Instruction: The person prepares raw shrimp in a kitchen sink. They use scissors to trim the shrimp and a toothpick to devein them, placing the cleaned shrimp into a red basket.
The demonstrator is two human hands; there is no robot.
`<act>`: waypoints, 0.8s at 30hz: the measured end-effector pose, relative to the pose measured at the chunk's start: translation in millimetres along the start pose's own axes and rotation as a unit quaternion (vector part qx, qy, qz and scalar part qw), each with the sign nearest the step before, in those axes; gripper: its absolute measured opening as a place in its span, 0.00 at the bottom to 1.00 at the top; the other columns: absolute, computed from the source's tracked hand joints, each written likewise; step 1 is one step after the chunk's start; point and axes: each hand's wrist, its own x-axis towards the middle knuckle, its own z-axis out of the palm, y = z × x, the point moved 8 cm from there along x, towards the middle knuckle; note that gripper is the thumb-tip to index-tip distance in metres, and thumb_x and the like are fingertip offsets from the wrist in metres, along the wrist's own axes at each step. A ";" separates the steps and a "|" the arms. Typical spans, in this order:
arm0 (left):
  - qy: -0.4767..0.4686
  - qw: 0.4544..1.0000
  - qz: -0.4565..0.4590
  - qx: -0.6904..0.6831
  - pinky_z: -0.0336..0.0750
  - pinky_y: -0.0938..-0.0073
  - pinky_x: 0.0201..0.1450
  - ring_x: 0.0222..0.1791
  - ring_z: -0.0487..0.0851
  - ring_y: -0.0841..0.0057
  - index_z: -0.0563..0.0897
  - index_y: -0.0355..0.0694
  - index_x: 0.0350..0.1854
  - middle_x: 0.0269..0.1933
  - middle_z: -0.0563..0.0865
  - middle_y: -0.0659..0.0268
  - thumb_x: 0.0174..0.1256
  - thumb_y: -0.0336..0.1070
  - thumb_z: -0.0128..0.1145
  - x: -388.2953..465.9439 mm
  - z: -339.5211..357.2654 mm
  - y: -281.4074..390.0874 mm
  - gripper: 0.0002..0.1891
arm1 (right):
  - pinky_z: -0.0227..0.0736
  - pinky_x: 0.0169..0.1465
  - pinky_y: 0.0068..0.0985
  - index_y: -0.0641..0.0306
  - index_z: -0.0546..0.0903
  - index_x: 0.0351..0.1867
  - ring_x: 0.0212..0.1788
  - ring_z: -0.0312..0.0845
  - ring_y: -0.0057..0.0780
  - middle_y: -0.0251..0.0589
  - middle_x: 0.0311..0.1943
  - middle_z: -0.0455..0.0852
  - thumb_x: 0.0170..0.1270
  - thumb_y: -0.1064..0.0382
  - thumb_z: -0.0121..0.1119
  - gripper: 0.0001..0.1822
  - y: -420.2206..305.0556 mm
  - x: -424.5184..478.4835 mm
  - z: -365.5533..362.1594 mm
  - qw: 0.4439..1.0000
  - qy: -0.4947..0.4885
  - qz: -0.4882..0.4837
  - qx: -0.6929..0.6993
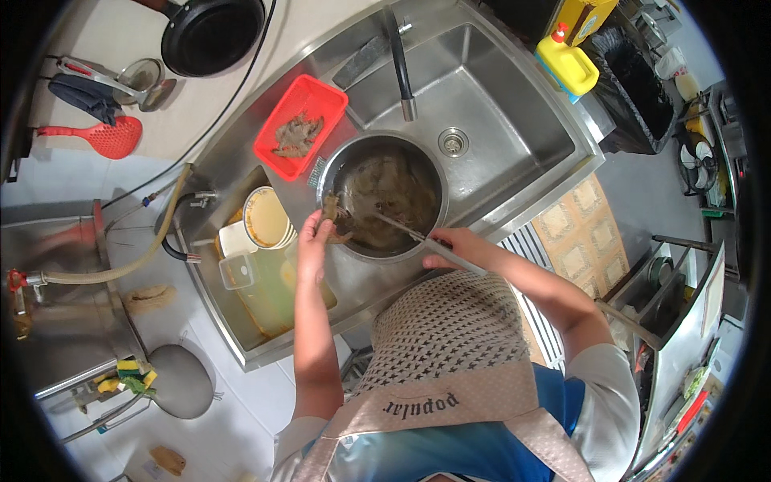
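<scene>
My left hand holds a raw shrimp between thumb and fingers at the left rim of a round metal pot. Murky water and several shrimp fill the pot. My right hand grips a pair of long metal scissors, its blades pointing left over the pot; whether they are parted cannot be told. Behind the pot, up and left, a red plastic basket holds several shrimp.
Right of the pot lies a steel sink basin under a black faucet. The left basin holds stacked bowls and a plastic container in cloudy water. A frying pan and a red skimmer lie on the counter. A yellow bottle stands at the far right.
</scene>
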 end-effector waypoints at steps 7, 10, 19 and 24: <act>-0.007 0.999 -0.041 -0.010 0.72 0.82 0.42 0.36 0.78 0.84 0.73 0.36 0.57 0.41 0.83 0.67 0.68 0.29 0.54 -15.8 -24.3 -23.4 0.16 | 0.75 0.47 0.39 0.58 0.75 0.52 0.45 0.81 0.46 0.48 0.42 0.83 0.45 0.63 0.67 0.28 90.6 -24.2 17.5 0.933 -0.097 -0.056 -0.341; 0.005 0.999 -0.041 -0.012 0.73 0.81 0.43 0.36 0.79 0.83 0.74 0.33 0.53 0.39 0.82 0.65 0.66 0.28 0.55 -19.9 -14.6 -30.9 0.14 | 0.76 0.46 0.40 0.60 0.71 0.57 0.46 0.80 0.47 0.51 0.48 0.80 0.52 0.64 0.61 0.27 124.0 -10.2 41.2 0.930 -0.068 -0.044 -0.359; -0.020 0.992 0.023 0.123 0.74 0.80 0.42 0.36 0.79 0.81 0.75 0.35 0.51 0.37 0.82 0.66 0.65 0.28 0.56 -18.5 4.9 -27.7 0.13 | 0.75 0.50 0.40 0.61 0.74 0.55 0.49 0.78 0.46 0.50 0.47 0.80 0.57 0.62 0.53 0.22 89.6 57.8 114.2 0.878 0.015 -0.200 -0.435; -0.019 0.992 0.035 0.122 0.73 0.81 0.44 0.36 0.79 0.82 0.75 0.36 0.52 0.37 0.82 0.67 0.65 0.28 0.56 -22.0 1.8 -23.2 0.14 | 0.75 0.49 0.38 0.59 0.78 0.47 0.46 0.79 0.45 0.44 0.41 0.82 0.55 0.64 0.54 0.16 86.0 39.4 98.0 0.884 -0.036 -0.218 -0.411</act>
